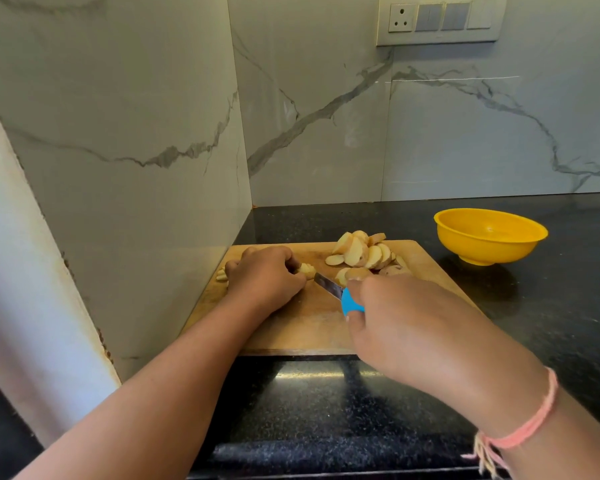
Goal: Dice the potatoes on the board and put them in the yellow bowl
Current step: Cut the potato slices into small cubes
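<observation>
The left hand [264, 275] pinches a potato piece [307, 269] on the board [302, 323]; the right hand [402, 327] grips the knife [328, 285] (blue handle), yellow bowl [489, 237] well apart.

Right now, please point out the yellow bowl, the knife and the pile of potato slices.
yellow bowl [482, 249], head view, on its outer front wall.
knife [328, 286], head view, on the steel blade.
potato slices [355, 252], head view, on a middle slice.

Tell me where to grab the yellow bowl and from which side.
Pinch the bowl by its near-left rim, coming from the board side. It stands upright and empty, its lipped rim free all round, and the wall tapers to a small foot. The right hand is nearest but holds the knife, so probably free it first.
</observation>
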Action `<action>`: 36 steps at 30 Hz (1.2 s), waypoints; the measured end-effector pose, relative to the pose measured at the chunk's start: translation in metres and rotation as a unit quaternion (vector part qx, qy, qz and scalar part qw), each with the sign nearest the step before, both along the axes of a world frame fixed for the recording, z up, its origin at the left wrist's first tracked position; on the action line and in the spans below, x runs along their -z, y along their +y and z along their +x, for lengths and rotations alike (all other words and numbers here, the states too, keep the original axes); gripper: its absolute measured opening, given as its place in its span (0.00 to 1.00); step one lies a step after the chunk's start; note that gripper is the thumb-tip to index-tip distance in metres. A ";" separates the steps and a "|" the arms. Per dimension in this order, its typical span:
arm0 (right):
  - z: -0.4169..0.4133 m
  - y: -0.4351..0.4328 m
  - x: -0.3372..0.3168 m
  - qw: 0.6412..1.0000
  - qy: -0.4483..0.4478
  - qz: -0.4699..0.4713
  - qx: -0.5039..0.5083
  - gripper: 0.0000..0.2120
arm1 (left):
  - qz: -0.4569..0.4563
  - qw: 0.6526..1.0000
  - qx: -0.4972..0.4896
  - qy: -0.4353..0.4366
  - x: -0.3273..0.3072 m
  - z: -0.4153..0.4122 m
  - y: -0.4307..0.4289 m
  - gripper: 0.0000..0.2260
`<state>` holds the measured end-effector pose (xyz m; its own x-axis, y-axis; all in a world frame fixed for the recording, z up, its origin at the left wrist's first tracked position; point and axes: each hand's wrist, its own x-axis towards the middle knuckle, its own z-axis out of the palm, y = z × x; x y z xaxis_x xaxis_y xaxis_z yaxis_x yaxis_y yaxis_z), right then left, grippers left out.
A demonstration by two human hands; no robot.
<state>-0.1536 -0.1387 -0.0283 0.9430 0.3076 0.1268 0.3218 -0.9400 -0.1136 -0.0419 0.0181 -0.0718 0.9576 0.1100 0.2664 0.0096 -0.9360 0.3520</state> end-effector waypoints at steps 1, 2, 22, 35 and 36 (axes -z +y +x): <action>0.000 -0.001 -0.001 1.000 0.002 0.009 0.007 0.16 | -0.006 1.000 0.002 0.001 0.001 0.000 0.000 0.10; 0.001 -0.002 -0.003 1.000 0.001 0.019 0.013 0.17 | -0.016 1.000 0.003 0.002 0.001 0.001 0.001 0.10; 0.032 0.027 -0.013 0.996 0.057 0.058 0.028 0.03 | -0.080 0.997 -0.008 0.014 0.002 0.006 0.002 0.23; 0.027 0.021 -0.001 0.999 0.023 -0.019 -0.013 0.11 | -0.096 0.995 -0.001 0.007 0.001 0.003 0.002 0.26; 0.026 0.019 0.000 0.999 0.018 -0.020 -0.017 0.11 | -0.094 0.996 0.000 0.007 0.001 0.003 0.002 0.26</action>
